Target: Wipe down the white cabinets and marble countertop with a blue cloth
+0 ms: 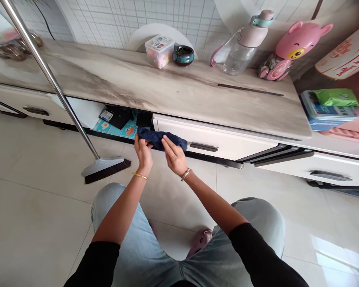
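A dark blue, fluffy cloth (176, 140) is held up in front of the low cabinet, between my two hands. My left hand (144, 154) grips its left end, with the fingers partly behind the fabric. Toward the other end, my right hand (176, 157) holds the cloth, two fingers lying over its front. Behind the cloth are the white drawer front (236, 141) with a dark handle and, to its left, an open compartment. Inside that compartment sit a black box-like device (119, 117) and a patterned blue liner (128, 130).
A broom (106, 167) leans against the cabinet top (116, 83) on the left, bristles on the tiled floor. Along the top stand a clear box (159, 52), a small dark pot (183, 56), a bottle (242, 44) and a pink bear container (290, 52). My knees flank the workspace.
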{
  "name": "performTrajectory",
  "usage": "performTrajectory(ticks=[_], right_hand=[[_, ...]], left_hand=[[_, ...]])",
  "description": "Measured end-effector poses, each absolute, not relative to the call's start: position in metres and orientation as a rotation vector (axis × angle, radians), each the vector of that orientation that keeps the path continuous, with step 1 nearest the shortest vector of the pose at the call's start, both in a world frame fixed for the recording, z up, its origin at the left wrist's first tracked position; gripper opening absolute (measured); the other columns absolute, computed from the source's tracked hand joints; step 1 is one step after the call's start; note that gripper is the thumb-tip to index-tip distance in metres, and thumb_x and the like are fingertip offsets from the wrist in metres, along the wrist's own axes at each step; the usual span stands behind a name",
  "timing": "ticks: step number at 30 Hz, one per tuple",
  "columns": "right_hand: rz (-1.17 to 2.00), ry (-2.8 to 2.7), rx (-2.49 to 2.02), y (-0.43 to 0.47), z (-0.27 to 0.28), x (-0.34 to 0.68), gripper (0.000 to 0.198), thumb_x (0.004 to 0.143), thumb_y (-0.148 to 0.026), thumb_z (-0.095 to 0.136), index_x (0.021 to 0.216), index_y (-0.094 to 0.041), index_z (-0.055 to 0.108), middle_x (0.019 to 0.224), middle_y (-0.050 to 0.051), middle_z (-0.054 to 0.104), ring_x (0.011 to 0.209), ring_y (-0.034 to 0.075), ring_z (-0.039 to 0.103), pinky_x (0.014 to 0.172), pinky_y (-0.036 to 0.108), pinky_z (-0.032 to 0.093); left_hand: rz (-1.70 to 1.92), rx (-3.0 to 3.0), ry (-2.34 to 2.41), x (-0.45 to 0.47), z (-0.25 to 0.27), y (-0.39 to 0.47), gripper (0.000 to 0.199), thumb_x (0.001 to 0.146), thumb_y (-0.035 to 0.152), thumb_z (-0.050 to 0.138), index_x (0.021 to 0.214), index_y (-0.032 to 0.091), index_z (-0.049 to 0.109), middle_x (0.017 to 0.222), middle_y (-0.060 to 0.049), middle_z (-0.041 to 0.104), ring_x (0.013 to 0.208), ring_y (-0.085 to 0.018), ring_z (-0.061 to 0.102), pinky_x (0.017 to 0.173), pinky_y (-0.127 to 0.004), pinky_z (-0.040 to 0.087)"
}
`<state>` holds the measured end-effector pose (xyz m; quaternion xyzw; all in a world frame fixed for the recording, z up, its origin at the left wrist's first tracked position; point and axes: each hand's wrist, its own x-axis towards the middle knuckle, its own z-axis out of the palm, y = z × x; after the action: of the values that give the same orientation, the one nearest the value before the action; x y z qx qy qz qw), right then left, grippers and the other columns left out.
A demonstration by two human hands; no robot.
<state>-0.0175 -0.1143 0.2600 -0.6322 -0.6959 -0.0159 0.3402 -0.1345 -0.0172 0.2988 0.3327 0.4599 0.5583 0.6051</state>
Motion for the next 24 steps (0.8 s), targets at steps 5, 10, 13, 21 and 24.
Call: performTrajectory(ticks=[5, 10, 13, 21, 24], right_hand=[[-0.199, -1.87, -1.829, -0.131, 0.272, 0.028, 0.06, 0.104, -0.025, 0.028, 0.163, -0.033, 0.035, 0.167, 0.005, 0.037, 0.113, 0.028, 0.066, 0.106, 0.048, 0.049], [-0.294, -1.991, -1.93, -0.103, 0.285, 0.059, 0.064, 0.1, -0.015, 0.032, 0.162, -0.031, 0.037, 0.172, 0.003, 0.028, 0.122, 0.029, 0.059, 0.109, 0.049, 0.046], [-0.287, -2.057, -1.998, -0.088, 0.283, 0.066, 0.071, 0.096, -0.007, 0.033, 0.164, -0.028, 0.033, 0.17, 0.004, 0.031, 0.12, 0.029, 0.059, 0.101, 0.046, 0.049], [-0.254, -2.161, -1.926, -0.059, 0.285, 0.049, 0.064, 0.098, -0.01, 0.034, 0.161, -0.015, 0.037, 0.165, 0.017, 0.039, 0.13, 0.034, 0.053, 0.102, 0.049, 0.045], [-0.241, -2.293, -1.804, -0.039, 0.286, 0.038, 0.059, 0.1, -0.009, 0.029, 0.158, -0.009, 0.04, 0.163, 0.019, 0.041, 0.136, 0.034, 0.05, 0.102, 0.047, 0.046]], left_hand=[[1.205, 0.612, 0.962, -0.088, 0.314, -0.012, 0.024, 0.091, 0.02, 0.05, 0.111, 0.026, 0.061, 0.101, -0.002, 0.068, 0.088, -0.014, 0.068, 0.081, -0.024, 0.054], [1.398, 0.875, 1.078, -0.056, 0.307, 0.008, 0.026, 0.089, 0.017, 0.055, 0.114, 0.022, 0.056, 0.12, -0.004, 0.06, 0.115, -0.016, 0.061, 0.103, -0.028, 0.049], [1.493, 1.143, 1.234, -0.045, 0.293, 0.025, 0.037, 0.083, 0.017, 0.07, 0.115, 0.02, 0.052, 0.128, -0.008, 0.053, 0.124, -0.019, 0.054, 0.112, -0.031, 0.042], [1.54, 1.009, 1.248, -0.041, 0.27, 0.064, 0.027, 0.089, 0.009, 0.058, 0.108, 0.02, 0.042, 0.11, -0.004, 0.056, 0.105, -0.014, 0.06, 0.097, -0.027, 0.049], [1.575, 0.971, 1.267, -0.053, 0.266, 0.076, 0.025, 0.088, 0.004, 0.056, 0.101, 0.02, 0.043, 0.104, -0.002, 0.055, 0.101, -0.013, 0.06, 0.096, -0.026, 0.049]])
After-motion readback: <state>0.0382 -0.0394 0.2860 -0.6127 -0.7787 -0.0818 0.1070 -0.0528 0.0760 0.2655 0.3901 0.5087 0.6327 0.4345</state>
